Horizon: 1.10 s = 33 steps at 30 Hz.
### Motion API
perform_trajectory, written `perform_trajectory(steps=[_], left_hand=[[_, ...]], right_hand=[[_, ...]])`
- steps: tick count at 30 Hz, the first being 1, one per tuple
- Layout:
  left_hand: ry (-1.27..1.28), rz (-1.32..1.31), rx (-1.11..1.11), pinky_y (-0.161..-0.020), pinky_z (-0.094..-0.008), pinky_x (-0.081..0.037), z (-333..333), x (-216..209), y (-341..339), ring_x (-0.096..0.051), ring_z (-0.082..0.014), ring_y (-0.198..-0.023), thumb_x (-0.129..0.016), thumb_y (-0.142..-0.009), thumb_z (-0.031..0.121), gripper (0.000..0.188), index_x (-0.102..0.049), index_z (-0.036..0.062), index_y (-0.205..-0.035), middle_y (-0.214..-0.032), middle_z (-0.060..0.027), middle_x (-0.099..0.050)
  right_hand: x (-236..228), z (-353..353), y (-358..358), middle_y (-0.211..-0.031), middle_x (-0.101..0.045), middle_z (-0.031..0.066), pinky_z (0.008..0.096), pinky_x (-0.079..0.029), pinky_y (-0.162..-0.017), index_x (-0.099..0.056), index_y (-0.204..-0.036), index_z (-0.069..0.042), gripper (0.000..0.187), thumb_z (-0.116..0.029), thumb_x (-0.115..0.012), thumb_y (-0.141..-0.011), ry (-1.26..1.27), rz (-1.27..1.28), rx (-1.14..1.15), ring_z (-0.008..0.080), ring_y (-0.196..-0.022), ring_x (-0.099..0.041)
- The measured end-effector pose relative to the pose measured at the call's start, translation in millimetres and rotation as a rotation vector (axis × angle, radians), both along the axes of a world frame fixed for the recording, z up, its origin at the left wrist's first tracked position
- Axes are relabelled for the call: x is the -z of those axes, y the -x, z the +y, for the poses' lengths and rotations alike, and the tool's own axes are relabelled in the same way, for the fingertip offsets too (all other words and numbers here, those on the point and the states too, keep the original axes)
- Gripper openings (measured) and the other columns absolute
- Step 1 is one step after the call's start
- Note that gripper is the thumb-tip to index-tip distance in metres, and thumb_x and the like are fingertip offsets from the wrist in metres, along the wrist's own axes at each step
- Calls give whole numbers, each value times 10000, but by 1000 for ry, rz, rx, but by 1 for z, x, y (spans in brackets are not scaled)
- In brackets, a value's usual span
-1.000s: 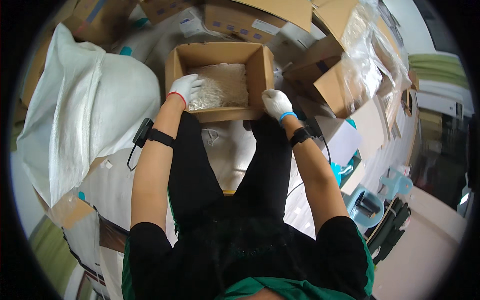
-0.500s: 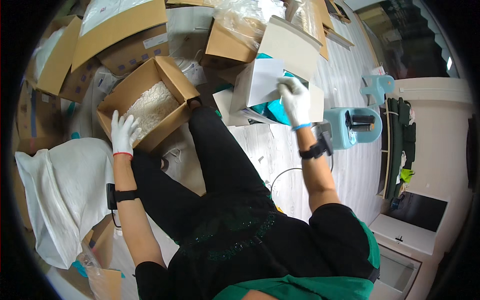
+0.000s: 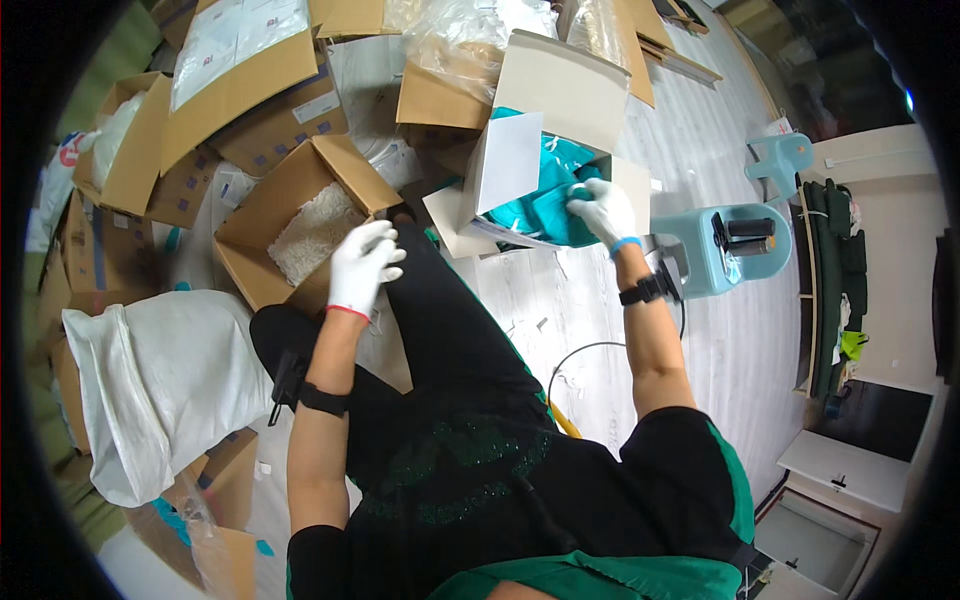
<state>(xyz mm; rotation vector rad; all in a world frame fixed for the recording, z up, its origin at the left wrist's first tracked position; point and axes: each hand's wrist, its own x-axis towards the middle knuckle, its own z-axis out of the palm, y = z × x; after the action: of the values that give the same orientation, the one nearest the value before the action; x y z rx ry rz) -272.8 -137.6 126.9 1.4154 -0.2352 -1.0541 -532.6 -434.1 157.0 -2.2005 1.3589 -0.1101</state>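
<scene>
My left hand (image 3: pixel 364 266), in a white glove with a red cuff, hovers over my thigh by the near right corner of an open brown cardboard box (image 3: pixel 250 262). Its fingers are loosely bent and apart, with nothing between them. Inside that box lies a mass of off-white, crumbly-looking filling (image 3: pixel 310 232). Gloved in white with a blue cuff, my right hand (image 3: pixel 606 212) is at the right side of an open white box (image 3: pixel 480 190). Its bent fingers close on one of the teal cloth bundles (image 3: pixel 545 205) that fill this box; the fingertips are partly hidden.
A stuffed white sack (image 3: pixel 165 375) stands at my left. Larger cardboard boxes (image 3: pixel 275 125) and clear plastic wrap (image 3: pixel 455 45) crowd the far side. At right stands a light-blue plastic stool (image 3: pixel 705 265) with black-handled items on it. A dark cable (image 3: pixel 575 355) curves over the floor.
My left hand has left the brown box's near left side and moved right. My right hand has come down onto the teal bundles, and the white box's flap has swung left, exposing more of them.
</scene>
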Motion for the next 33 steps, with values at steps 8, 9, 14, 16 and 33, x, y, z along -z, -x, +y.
perform_trajectory(steps=[8, 9, 14, 16, 33], left_hand=[[275, -555, 203, -908, -317, -502, -101, -60, 89, -656, -195, -1019, -706, -863, 198, 382, -644, 21, -1196, -1117, -138, -686], [310, -599, 198, -876, -321, -506, -114, -64, 100, -660, -193, -975, -701, -867, 196, 337, -657, 13, -1147, -1077, -141, -692], [250, -595, 77, -669, -291, -496, -136, -51, 93, -608, -118, -718, -636, -918, 176, 197, -657, -20, -928, -838, -108, -677], [352, -422, -55, -639, -274, -502, -130, -64, 81, -607, -72, -702, -577, -964, 172, 215, -651, -29, -983, -808, -49, -662], [263, -434, -40, -708, -249, -490, -71, -102, 60, -589, -81, -785, -725, -873, 236, 318, -648, -21, -1044, -890, -34, -664]], right_hand=[[-46, 11, 41, -805, -638, -22, 224, -434, -584, -684, -996, -82, 146, -104, -719, -856, -461, -733, 231, 62, -671, -545], [-51, 18, 37, -818, -640, -21, 224, -436, -590, -682, -1010, -85, 158, -108, -719, -858, -494, -736, 190, 60, -682, -548], [-71, 57, 1, -919, -656, 7, 226, -463, -675, -665, -1069, -45, 197, -90, -686, -879, -430, -982, 165, 85, -790, -577], [-57, 51, 3, -926, -662, 18, 231, -474, -701, -659, -1074, -23, 205, -81, -681, -878, -414, -1062, 277, 91, -812, -584], [-59, 129, -85, -887, -638, 94, 349, -515, -700, -654, -820, -88, 270, 62, -716, -604, 718, -960, -366, 281, -821, -631]])
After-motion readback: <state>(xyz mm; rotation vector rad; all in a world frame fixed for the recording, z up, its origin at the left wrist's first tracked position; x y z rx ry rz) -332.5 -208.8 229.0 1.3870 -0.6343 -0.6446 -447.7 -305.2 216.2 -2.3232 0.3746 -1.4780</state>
